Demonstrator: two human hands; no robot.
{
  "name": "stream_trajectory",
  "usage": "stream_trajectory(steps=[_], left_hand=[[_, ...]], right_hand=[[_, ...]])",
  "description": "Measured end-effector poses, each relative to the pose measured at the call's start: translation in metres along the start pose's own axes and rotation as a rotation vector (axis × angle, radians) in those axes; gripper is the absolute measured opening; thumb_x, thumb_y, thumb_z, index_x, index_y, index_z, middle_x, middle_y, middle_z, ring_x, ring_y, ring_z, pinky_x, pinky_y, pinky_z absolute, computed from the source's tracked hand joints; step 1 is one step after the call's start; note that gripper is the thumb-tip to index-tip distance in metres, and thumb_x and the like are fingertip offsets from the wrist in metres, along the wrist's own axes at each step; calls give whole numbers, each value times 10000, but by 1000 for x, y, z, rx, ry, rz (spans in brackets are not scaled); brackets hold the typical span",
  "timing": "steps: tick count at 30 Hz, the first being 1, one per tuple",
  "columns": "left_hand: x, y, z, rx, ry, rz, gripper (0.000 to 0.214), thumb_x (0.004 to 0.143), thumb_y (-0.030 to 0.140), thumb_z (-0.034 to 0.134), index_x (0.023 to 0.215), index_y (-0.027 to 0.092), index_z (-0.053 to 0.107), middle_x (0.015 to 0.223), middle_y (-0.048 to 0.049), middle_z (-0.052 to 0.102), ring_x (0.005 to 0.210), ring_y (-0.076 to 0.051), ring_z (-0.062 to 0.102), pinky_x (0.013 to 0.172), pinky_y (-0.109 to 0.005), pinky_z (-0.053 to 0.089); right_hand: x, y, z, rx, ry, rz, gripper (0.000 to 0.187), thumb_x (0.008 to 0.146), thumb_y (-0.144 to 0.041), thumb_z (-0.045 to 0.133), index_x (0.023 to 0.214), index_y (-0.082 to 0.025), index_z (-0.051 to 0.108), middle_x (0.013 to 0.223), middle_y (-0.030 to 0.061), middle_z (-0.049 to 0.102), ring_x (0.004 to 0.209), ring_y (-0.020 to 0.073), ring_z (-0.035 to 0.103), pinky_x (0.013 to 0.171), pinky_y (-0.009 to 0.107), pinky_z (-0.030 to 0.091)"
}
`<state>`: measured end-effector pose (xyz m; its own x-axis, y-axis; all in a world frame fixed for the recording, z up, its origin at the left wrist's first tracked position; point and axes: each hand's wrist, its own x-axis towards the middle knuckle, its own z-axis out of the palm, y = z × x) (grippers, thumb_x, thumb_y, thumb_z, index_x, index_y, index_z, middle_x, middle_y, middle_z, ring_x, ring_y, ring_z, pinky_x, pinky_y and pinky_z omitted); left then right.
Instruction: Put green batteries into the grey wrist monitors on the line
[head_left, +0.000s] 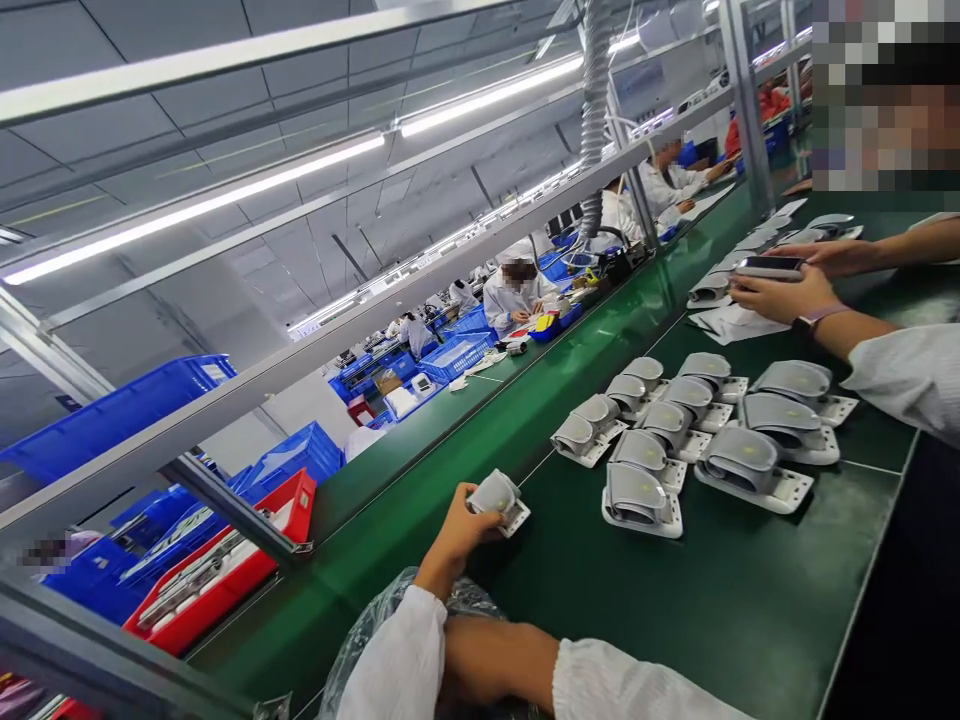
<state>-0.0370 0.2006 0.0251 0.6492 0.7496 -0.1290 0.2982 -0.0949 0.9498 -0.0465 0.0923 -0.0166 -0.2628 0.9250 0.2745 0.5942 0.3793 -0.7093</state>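
My left hand [459, 525] is closed around a wrist blood pressure monitor [498, 497], with its grey cuff curled over a white plastic body. The monitor is held a little above the green bench. My right hand [466, 660] reaches across beneath my left forearm, by a clear plastic bag [375, 620]; its fingers are hidden behind my left sleeve. To the right, several similar monitors [641, 480] rest in slanted rows on the bench, cuffs upward.
At the right, a co-worker's hands [799, 295] hold another monitor [769, 267] above white sheets [731, 322]. A red tray [225, 560] and blue bins [292, 460] stand at the left. A metal frame post [240, 510] rises beside the green bench [585, 600].
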Motion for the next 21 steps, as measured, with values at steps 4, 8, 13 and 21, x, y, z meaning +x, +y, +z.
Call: stream_trajectory(steps=[4, 8, 13, 21], left_hand=[[-33, -18, -52, -193, 222, 41, 777, 442, 343, 986, 999, 241, 455, 952, -41, 662, 869, -256, 685, 754, -397, 610], [-59, -51, -72, -377, 406, 61, 790, 507, 345, 981, 1069, 268, 432, 956, -25, 643, 804, -219, 675, 703, -361, 612], [-71, -82, -64, -716, 492, 75, 715, 634, 190, 938, 1158, 297, 463, 1109, -39, 631, 899, -205, 678, 777, -453, 676], [-71, -88, -58, -858, 411, 51, 560, 652, 147, 882, 1100, 205, 551, 1149, -97, 690, 968, -240, 707, 852, -448, 654]], right_hand=[[0, -10, -22, 261, 130, -144, 170, 939, -251, 579, 900, -185, 731, 871, 34, 743, 737, 151, 643, 656, 239, 463], [11, 1, -28, 986, 381, 119, 352, 937, -551, 595, 922, -202, 630, 582, -70, 509, 423, 88, 417, 404, 192, 307], [20, 31, -29, 1631, 630, 352, 326, 841, -439, 761, 921, -175, 586, 734, -48, 512, 447, 31, 396, 360, 124, 226], [9, 42, -23, 1347, 574, 454, 264, 846, -373, 712, 1005, -172, 649, 784, -36, 488, 445, 34, 299, 323, 149, 177]])
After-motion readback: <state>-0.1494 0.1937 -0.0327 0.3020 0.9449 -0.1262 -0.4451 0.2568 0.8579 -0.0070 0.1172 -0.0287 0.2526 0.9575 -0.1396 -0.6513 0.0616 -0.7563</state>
